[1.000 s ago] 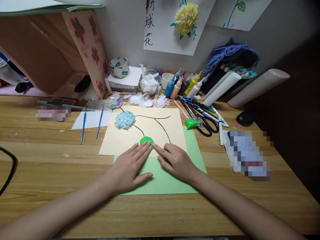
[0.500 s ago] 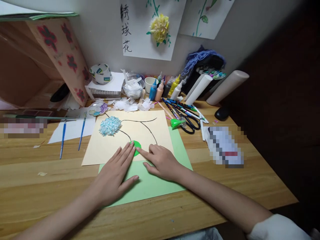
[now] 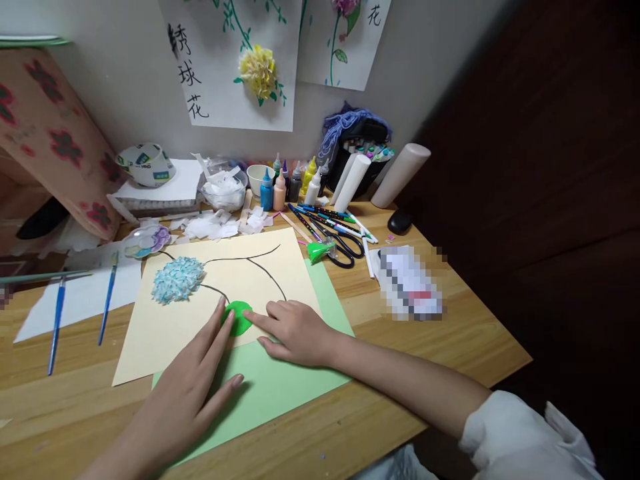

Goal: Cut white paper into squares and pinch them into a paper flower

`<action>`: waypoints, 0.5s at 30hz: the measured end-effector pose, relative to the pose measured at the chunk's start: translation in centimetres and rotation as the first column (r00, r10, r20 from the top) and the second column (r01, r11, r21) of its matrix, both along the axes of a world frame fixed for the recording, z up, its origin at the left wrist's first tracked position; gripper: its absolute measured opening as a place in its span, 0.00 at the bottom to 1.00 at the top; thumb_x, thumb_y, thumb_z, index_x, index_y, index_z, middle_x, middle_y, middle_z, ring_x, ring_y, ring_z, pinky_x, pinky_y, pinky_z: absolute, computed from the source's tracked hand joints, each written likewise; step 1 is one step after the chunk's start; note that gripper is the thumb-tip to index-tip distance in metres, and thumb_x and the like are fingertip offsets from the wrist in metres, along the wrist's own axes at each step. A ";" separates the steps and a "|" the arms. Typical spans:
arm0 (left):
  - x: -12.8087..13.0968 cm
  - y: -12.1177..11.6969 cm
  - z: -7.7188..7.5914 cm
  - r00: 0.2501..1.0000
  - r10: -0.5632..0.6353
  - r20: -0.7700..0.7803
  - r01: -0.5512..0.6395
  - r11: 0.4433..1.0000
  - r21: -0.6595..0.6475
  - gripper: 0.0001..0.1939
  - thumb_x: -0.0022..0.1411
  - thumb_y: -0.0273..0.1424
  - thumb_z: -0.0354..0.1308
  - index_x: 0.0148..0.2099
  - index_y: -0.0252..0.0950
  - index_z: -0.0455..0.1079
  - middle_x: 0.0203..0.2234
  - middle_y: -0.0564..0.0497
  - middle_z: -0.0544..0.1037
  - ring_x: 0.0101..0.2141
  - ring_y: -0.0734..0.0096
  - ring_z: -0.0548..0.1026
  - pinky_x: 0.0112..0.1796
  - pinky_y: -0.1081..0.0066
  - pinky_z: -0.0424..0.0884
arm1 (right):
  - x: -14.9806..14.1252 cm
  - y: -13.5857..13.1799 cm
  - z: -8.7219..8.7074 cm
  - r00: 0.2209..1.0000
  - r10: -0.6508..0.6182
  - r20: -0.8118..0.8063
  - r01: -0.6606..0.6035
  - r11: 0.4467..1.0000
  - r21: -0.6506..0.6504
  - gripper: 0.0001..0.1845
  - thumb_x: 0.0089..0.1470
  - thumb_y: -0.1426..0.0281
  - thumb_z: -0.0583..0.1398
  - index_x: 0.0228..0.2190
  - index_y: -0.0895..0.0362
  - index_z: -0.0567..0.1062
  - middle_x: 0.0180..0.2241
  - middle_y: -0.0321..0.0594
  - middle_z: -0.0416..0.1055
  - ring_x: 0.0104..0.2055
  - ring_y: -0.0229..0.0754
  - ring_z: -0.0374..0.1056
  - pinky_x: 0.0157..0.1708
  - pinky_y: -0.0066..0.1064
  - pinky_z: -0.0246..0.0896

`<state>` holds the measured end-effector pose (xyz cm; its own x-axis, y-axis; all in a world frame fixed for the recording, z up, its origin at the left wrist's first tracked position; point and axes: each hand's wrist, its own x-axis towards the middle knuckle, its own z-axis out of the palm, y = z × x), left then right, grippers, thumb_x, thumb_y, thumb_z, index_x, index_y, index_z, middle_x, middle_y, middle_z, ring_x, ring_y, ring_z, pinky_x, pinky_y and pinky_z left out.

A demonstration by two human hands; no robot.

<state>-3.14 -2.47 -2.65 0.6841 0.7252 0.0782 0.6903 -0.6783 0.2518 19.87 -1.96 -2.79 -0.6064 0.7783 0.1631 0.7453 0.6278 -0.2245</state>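
Observation:
A flat bright green disc [image 3: 240, 320], apparently soft clay, lies on the cream sheet of paper [image 3: 165, 347] near its lower edge. My left hand [image 3: 187, 390] is spread flat, fingertips touching the disc's left side, thumb held apart. From the right, the extended index finger of my right hand [image 3: 295, 333] touches the disc; its thumb is out and the other fingers are curled, holding nothing. Drawn black stems curve over the sheet, and a blue-and-white paper-petal flower [image 3: 177, 280] sits at its upper left. A light green sheet [image 3: 280, 380] lies partly underneath.
Scissors [image 3: 345, 253], several pens and a green packet [image 3: 320, 251] lie right of the paper. Paint bottles [image 3: 267, 190] and a white cup [image 3: 259, 179] stand behind. Paintbrushes [image 3: 57, 327] lie at left. A pixelated item [image 3: 410, 283] is at right.
The view has shifted, so the scene sits further left. My left hand has slid back towards me a little, uncovering more of the green disc. My right index finger still touches it.

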 end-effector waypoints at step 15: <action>-0.1 -0.1 -0.1 0.997 0.066 0.046 -0.064 0.997 -0.044 0.38 0.65 0.40 0.45 0.68 0.38 0.29 0.66 0.44 0.38 0.62 0.54 0.51 0.57 0.57 0.60 | 0.1 0.1 0.6 0.984 0.138 -0.113 -0.149 0.985 -0.092 0.34 0.58 0.59 0.51 0.61 0.62 0.51 0.61 0.46 0.54 0.62 0.47 0.46 0.60 0.43 0.41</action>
